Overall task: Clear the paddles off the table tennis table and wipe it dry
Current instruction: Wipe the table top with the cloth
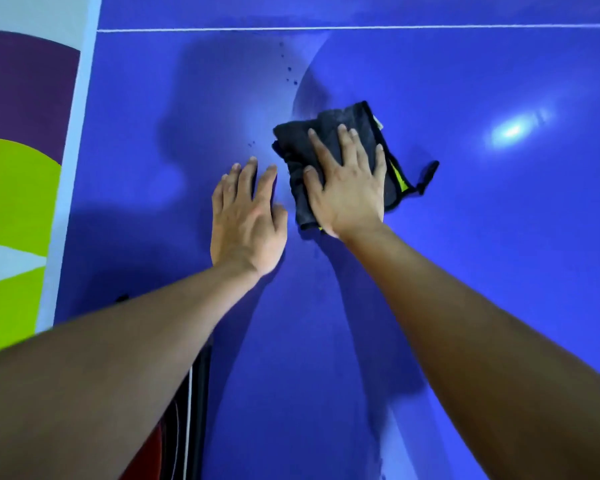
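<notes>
The blue table tennis table (pixel 482 254) fills the view. My right hand (pixel 347 188) lies flat, fingers spread, pressing a dark grey folded cloth (pixel 329 129) with a yellow-green edge onto the surface. My left hand (pixel 246 216) rests flat on the bare table just left of the cloth, fingers apart, holding nothing. Small water drops (pixel 290 72) dot the surface beyond the cloth, and a few more drops (pixel 251 144) sit near my left fingertips. No paddle is clearly visible on the table.
A white line (pixel 361 28) crosses the table at the top. The table's white left edge (pixel 80 133) borders a purple, lime and white floor (pixel 14 188). A dark and red object (pixel 184 427) shows under my left forearm at the bottom.
</notes>
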`<state>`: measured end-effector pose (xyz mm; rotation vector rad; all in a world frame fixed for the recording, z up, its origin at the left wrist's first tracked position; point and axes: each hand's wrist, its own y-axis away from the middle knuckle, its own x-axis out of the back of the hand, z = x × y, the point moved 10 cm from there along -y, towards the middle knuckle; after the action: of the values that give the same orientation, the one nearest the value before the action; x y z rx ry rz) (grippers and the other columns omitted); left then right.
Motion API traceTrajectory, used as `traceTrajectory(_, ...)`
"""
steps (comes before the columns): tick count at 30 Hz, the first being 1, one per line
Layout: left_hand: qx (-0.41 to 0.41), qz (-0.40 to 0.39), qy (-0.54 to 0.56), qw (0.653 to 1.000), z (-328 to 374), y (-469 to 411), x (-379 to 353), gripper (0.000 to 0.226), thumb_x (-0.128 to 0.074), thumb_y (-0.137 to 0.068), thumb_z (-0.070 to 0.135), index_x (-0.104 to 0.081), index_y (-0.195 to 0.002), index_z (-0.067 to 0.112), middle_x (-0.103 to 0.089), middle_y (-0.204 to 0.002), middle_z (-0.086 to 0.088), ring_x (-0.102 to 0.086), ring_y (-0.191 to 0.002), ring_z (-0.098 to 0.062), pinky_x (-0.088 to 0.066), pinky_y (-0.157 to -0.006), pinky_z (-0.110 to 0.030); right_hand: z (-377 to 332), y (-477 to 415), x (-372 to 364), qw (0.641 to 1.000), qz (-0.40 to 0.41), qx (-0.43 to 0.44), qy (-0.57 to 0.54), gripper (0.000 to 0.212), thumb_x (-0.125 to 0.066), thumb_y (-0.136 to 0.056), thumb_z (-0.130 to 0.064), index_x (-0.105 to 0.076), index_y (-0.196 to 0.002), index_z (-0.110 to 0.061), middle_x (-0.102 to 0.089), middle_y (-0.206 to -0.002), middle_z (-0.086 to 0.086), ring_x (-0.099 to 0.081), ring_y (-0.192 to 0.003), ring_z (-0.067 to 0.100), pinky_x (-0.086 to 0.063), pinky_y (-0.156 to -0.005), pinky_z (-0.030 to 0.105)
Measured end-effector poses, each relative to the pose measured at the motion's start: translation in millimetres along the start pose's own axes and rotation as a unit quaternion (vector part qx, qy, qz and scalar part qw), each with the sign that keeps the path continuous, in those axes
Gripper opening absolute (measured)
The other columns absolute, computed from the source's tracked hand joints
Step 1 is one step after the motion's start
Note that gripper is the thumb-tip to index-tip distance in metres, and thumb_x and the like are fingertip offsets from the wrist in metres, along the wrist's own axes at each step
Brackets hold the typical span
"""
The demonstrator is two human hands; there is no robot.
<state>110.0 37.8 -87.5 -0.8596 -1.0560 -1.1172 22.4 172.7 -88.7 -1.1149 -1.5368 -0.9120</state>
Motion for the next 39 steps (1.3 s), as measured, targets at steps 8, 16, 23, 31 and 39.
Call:
traceTrajectory(8, -0.025, -0.07, 0.039, 0.996, -0.7, 18.0, 10.8, 0.055, -0.04, -0.102, 0.013, -0.031, -0.156, 0.012, -0.019, -0.166, -0.016, -0.016, -0.153, -0.035, -0.012, -0.124, -0.041, -4.5, 188.7, -12.3, 0.999, -0.02, -0.025, 0.002, 0.062, -0.016, -0.101, -0.054, -0.011, -0.162, -0.044, -0.008, -0.172, 0.003, 0.004, -0.159, 0.016, 0.007, -0.126, 0.054)
traceTrajectory(16, -0.101, -0.106, -0.066, 0.987, 19.7, 158.6, 22.5, 0.06, -0.043, -0.1, 0.02, -0.026, -0.155, 0.006, -0.021, -0.163, -0.022, -0.022, -0.15, -0.037, -0.019, -0.122, -0.044, -24.8, 373.9, -22.5, 0.998, 0.004, -0.064, -0.003, 0.064, -0.032, -0.101, -0.052, -0.017, -0.162, -0.042, -0.018, -0.171, 0.007, -0.007, -0.159, 0.019, -0.006, -0.126, 0.057)
traceTrajectory(23, -0.167, -0.077, -0.059, 0.981, 5.8, 242.6, 87.2, 0.045, -0.048, -0.095, 0.018, -0.054, -0.138, 0.008, -0.047, -0.148, -0.019, -0.041, -0.138, -0.038, -0.031, -0.115, -0.047, -48.0, 434.2, -27.6, 0.996, -0.007, -0.087, 0.002, 0.064, -0.034, -0.1, -0.051, -0.022, -0.162, -0.041, -0.022, -0.169, 0.008, -0.013, -0.158, 0.023, -0.008, -0.125, 0.059)
traceTrajectory(31, -0.09, -0.062, -0.013, 0.994, -66.3, 286.2, 124.6, 0.024, -0.06, -0.091, 0.006, -0.068, -0.113, 0.006, -0.063, -0.123, -0.016, -0.057, -0.112, -0.039, -0.045, -0.097, -0.053, -73.4, 296.0, -32.7, 0.998, -0.024, -0.052, 0.01, 0.061, -0.02, -0.102, -0.053, -0.008, -0.161, -0.047, -0.006, -0.173, 0.003, 0.004, -0.159, 0.017, 0.005, -0.125, 0.056)
traceTrajectory(39, -0.079, -0.052, -0.009, 0.996, -76.1, 259.3, 113.7, 0.029, -0.042, -0.093, 0.023, -0.062, -0.107, 0.008, -0.061, -0.104, -0.011, -0.055, -0.092, -0.032, -0.046, -0.085, -0.05, -97.2, 216.2, -31.9, 0.997, -0.015, -0.071, -0.024, 0.06, -0.024, -0.103, -0.048, -0.013, -0.162, -0.043, -0.007, -0.173, 0.005, 0.003, -0.159, 0.018, 0.007, -0.125, 0.056)
